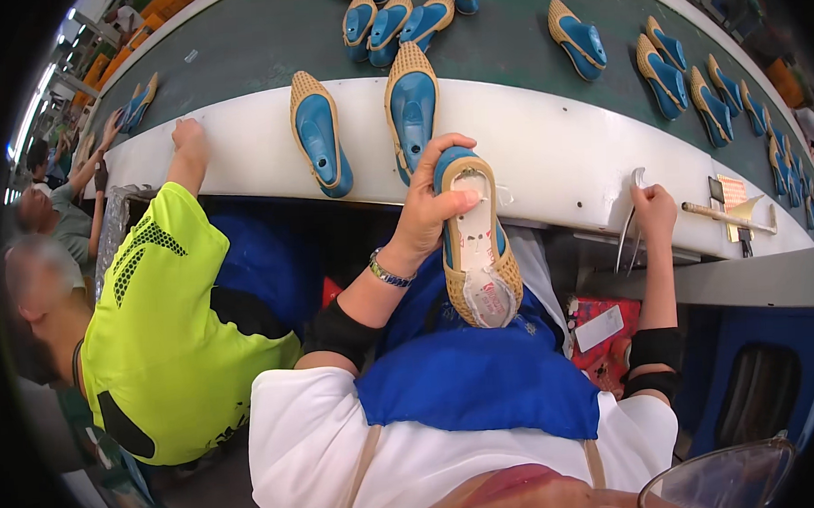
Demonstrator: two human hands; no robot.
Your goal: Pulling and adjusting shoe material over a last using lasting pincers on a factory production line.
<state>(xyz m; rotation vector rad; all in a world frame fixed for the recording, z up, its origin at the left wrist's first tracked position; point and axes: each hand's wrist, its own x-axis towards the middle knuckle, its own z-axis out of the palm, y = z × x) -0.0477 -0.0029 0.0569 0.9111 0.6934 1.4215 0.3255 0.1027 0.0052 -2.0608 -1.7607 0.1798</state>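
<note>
My left hand (430,203) is wrapped round the heel end of a woven tan shoe (480,251), its underside turned up and its toe toward me. A blue last sits inside it, and my thumb presses the pale insole board. A whitish piece covers the toe underside. Held at the white ledge's edge, my right hand (655,214) is closed on metal pincers (631,231), whose two handles hang down. Two similar shoes on blue lasts, one tan shoe (320,133) and another tan shoe (412,108), stand on the ledge beyond my left hand.
A green conveyor belt (507,45) behind the white ledge (548,148) carries several lasted shoes. At the right lie a hammer (731,217) and papers (739,199). A phone (599,327) rests on red fabric near my lap. A co-worker in a yellow shirt (169,328) sits close at left.
</note>
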